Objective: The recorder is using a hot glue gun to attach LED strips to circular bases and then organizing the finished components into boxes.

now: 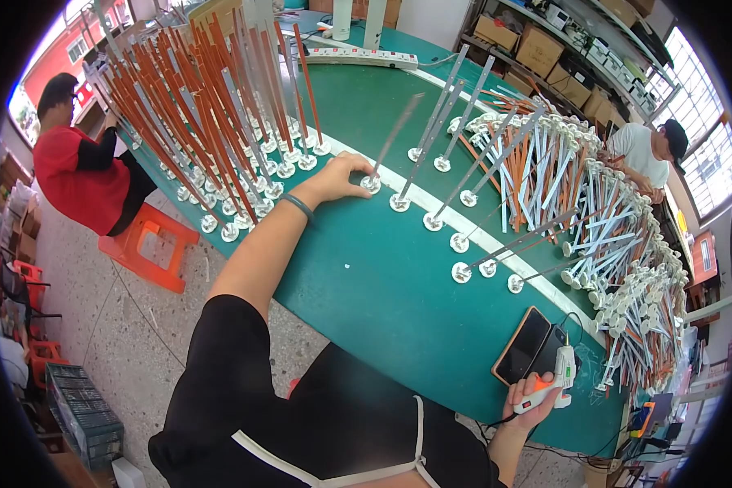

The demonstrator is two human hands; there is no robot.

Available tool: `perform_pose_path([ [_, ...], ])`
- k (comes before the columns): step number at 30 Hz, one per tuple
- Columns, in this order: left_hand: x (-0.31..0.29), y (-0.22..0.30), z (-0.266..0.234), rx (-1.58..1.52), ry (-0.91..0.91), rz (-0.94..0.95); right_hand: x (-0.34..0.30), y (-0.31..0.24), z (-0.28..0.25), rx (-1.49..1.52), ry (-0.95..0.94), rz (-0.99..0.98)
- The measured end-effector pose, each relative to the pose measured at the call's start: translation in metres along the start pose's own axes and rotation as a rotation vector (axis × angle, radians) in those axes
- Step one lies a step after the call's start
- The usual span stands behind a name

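Note:
My left hand (339, 177) reaches over the green table. Its thumb and fingers close around the white round base (371, 184) of an upright thin strip, which looks blurred. Beside it, several grey strips on white round bases (399, 202) stand in a loose row running to the right, some leaning. My right hand (519, 412), low at the right by the table edge, is wrapped around a white glue gun (564, 368) with an orange part. The gun points away from me, next to a phone (525, 345) in an opened case.
A dense group of brown and grey strips on bases (220, 122) stands at the left. Many more lie heaped (626, 244) at the right. A power strip (358, 57) lies at the back. One person (81, 163) sits at the left, another (642, 150) is at the far right.

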State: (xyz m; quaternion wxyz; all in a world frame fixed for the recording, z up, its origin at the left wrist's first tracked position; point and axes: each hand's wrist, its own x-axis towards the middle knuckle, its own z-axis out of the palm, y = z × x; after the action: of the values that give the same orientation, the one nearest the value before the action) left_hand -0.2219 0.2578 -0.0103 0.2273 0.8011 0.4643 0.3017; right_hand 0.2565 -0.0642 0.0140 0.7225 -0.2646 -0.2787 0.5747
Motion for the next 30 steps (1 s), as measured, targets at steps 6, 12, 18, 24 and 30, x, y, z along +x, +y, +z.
perform_pose_path([
  [6, 0.011, -0.001, -0.002, 0.057, -0.09, -0.031, 0.001, 0.005, 0.006, -0.033, 0.021, -0.014],
  [12, 0.017, 0.003, 0.0, 0.051, -0.163, -0.032, 0.001, 0.008, 0.013, -0.072, 0.038, -0.023],
  [18, 0.015, -0.002, 0.001, 0.044, -0.146, -0.005, -0.003, 0.004, 0.016, -0.07, 0.015, -0.018],
  [24, -0.006, 0.01, -0.009, -0.094, 0.011, -0.189, -0.008, 0.003, 0.013, -0.072, -0.007, -0.048],
  [30, -0.043, 0.084, 0.013, 0.415, 0.086, 0.195, -0.008, 0.005, 0.014, -0.067, -0.008, -0.027],
])
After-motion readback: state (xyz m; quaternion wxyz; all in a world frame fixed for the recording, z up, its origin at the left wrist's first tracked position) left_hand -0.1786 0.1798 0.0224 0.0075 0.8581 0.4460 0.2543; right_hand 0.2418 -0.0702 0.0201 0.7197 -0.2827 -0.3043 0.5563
